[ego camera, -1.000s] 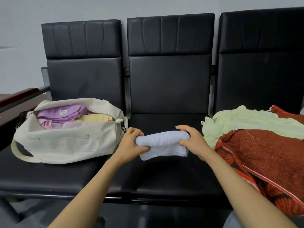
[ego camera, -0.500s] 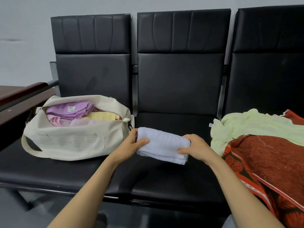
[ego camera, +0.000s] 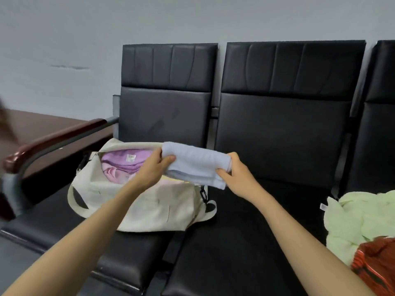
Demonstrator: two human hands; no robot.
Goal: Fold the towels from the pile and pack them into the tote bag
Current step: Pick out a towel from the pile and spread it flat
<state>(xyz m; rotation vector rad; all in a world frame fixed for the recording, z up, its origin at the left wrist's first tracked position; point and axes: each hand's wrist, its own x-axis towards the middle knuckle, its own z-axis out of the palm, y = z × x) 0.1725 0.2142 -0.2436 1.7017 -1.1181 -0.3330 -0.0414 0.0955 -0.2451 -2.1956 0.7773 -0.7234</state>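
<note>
1. A folded pale blue towel [ego camera: 196, 165] is held in the air above the right end of the open cream tote bag [ego camera: 136, 208].
2. Its left end is gripped by the left hand [ego camera: 152, 169], its right end by the right hand [ego camera: 237, 174].
3. Purple and pink towels [ego camera: 119, 165] are seen inside the bag.
4. The remaining pile [ego camera: 363, 227] lies on the seat at far right.

The folded pale blue terry towel [ego camera: 196, 165] hides the right end of the cream canvas tote bag [ego camera: 149, 210] opening; most fingers of the left hand [ego camera: 151, 169] and right hand [ego camera: 237, 176], 2 grips on it, lie hidden behind it; the white label [ego camera: 129, 157] on the lilac folded towel [ego camera: 119, 159] is too small to read; the red patterned cloth [ego camera: 376, 265] and pale green crumpled towel [ego camera: 359, 216] run off the right edge; a brown blur [ego camera: 5, 122] at the left edge cannot be identified.
</note>
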